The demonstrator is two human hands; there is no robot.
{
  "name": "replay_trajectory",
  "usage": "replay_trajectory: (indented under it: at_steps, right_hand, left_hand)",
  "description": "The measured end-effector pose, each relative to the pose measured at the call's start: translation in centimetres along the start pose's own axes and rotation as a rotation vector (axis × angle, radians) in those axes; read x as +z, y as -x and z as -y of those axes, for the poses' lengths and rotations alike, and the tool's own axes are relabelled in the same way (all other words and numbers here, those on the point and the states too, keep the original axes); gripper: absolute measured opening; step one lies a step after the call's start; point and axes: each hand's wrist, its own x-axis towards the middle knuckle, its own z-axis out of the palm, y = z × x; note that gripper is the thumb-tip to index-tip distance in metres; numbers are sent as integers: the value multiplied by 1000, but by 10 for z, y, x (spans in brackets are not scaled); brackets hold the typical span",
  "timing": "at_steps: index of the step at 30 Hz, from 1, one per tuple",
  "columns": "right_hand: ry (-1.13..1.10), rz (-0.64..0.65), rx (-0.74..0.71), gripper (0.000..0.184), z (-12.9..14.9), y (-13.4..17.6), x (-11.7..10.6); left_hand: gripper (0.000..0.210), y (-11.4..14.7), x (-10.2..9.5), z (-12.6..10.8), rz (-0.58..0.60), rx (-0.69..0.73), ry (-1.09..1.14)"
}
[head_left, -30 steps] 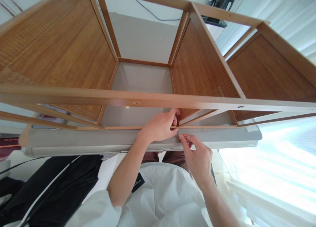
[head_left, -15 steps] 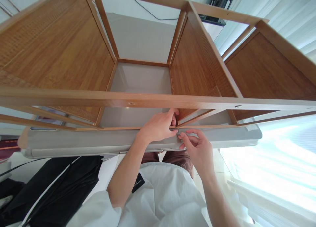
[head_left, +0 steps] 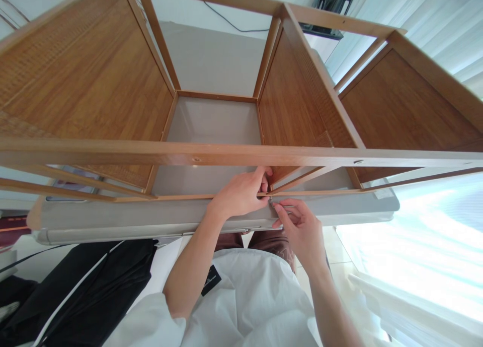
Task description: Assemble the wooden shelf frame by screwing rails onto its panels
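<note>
The left hand (head_left: pixel 239 194) curls closed round one slim wooden rail (head_left: pixel 184 197); beside it, the right hand (head_left: pixel 300 226) pinches one thin metal rod (head_left: pixel 270 202); beyond, three flat grained panels (head_left: pixel 292 95).

White shirt (head_left: pixel 245 296), brown trousers (head_left: pixel 270 242)

Parts lost from view

Part of the left hand (head_left: pixel 241 195) is hidden at the wooden frame (head_left: pixel 234 153), which runs past the left and right edges. The right hand (head_left: pixel 302 230) partly covers a thin metal piece (head_left: pixel 270 202), too small to make out. Lettering on the label (head_left: pixel 211 280) is too small to read. The white shirt (head_left: pixel 252 301) hides much of the trousers (head_left: pixel 272 242); black cloth (head_left: pixel 121 276) is cut off at the left.
</note>
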Motion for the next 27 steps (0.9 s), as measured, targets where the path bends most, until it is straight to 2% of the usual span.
replay_trajectory:
  at_steps: [5,12,20,27]
  right_hand:
    - [76,21,-45,32,-5,-2,-2]
    - [-88,-20,19,38,-6,-1,4]
    - [-145,-31,100,39,-6,2,7]
    - [-43,-13,55,35,-6,2,6]
  left_hand:
    - [47,0,-1,-1,7,-2,7]
    - [43,0,0,-1,-15,-3,-3]
    - [42,-1,1,-1,-15,-16,2]
    - [40,-1,1,1,-9,-16,25]
